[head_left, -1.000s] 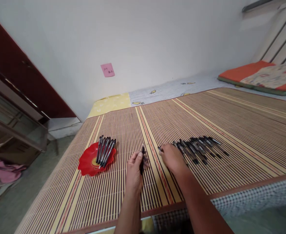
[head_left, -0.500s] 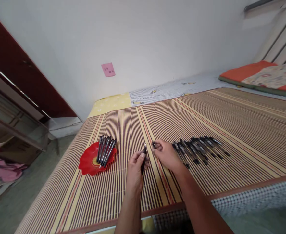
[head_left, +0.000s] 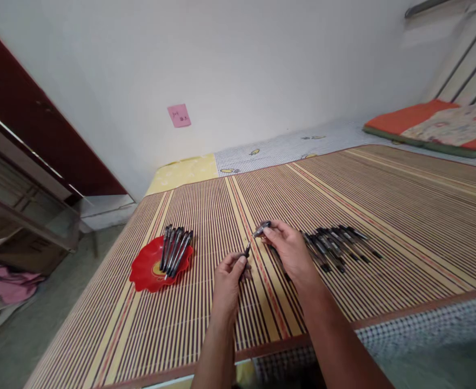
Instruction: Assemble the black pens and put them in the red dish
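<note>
My left hand (head_left: 230, 273) is closed around a black pen (head_left: 246, 250), its pointed metal tip sticking up above thumb and forefinger. Just right of that tip, my right hand (head_left: 284, 243) pinches a pen cap (head_left: 262, 228), a short clear piece with a black end, angled toward the tip but apart from it. Beneath my right hand shows another pen (head_left: 279, 261), partly hidden; whether the hand touches it I cannot tell. Several black pens (head_left: 335, 246) lie in a slanted row to the right. At left, a red scalloped dish (head_left: 142, 265) bears several pens (head_left: 176, 251).
A striped bamboo mat (head_left: 173, 324) covers the bed under my hands. Behind it runs a white wall with a pink note (head_left: 179, 115). Folded orange bedding (head_left: 432, 127) lies at the far right. Boxes and pink cloth (head_left: 11, 275) are on the floor at left.
My right hand has turned and moved slightly right, bringing the cap into view. A pen from the row's left end now lies farther left, under that hand. The left hand has shifted slightly right.
</note>
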The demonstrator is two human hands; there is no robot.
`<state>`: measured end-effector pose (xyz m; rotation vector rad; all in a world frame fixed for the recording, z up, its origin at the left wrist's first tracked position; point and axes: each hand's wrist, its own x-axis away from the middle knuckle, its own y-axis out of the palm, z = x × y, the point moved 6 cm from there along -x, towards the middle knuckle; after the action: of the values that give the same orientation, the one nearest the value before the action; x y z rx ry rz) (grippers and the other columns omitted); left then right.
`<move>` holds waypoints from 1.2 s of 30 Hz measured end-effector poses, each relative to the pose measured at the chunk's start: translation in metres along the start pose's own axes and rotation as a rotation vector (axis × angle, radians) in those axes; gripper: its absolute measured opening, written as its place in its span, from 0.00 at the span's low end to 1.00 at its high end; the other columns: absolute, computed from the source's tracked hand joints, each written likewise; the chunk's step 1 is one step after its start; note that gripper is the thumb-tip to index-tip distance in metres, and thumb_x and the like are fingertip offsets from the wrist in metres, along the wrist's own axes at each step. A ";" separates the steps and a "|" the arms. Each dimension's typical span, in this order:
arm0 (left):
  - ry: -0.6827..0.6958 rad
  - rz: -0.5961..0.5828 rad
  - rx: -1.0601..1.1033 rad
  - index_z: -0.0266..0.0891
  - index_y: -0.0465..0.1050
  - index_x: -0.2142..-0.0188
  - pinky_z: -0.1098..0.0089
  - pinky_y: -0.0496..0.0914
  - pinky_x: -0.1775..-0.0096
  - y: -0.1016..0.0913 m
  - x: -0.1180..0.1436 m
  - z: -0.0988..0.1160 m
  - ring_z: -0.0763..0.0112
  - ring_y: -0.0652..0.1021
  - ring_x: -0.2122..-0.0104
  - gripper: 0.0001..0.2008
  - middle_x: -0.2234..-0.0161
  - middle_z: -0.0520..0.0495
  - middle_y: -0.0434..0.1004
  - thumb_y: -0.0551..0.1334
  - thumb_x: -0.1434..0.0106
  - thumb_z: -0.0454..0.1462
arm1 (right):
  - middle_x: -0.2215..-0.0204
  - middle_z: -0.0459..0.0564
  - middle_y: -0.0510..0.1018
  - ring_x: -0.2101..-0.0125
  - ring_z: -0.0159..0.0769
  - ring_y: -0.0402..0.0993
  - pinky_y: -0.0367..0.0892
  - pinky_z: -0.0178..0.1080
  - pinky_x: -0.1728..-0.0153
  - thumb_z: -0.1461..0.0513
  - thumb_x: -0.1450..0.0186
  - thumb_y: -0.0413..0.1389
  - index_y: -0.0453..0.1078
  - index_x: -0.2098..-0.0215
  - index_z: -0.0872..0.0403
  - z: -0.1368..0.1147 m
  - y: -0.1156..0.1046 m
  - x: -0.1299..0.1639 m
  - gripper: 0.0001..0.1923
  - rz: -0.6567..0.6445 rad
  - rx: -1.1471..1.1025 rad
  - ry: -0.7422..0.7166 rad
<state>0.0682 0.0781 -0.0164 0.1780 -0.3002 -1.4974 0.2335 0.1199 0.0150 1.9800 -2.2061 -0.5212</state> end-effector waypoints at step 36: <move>0.019 -0.051 0.118 0.37 0.75 0.62 0.77 0.67 0.71 0.004 0.001 -0.005 0.78 0.73 0.75 0.16 0.71 0.52 0.77 0.74 0.49 0.39 | 0.71 0.44 0.74 0.68 0.33 0.71 0.68 0.37 0.63 0.57 0.39 0.59 0.73 0.64 0.54 -0.007 0.021 0.009 0.10 -0.295 0.314 -0.047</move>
<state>0.0732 0.0767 -0.0199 0.2956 -0.3708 -1.5280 0.2144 0.1118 0.0274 2.4991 -2.1420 -0.2638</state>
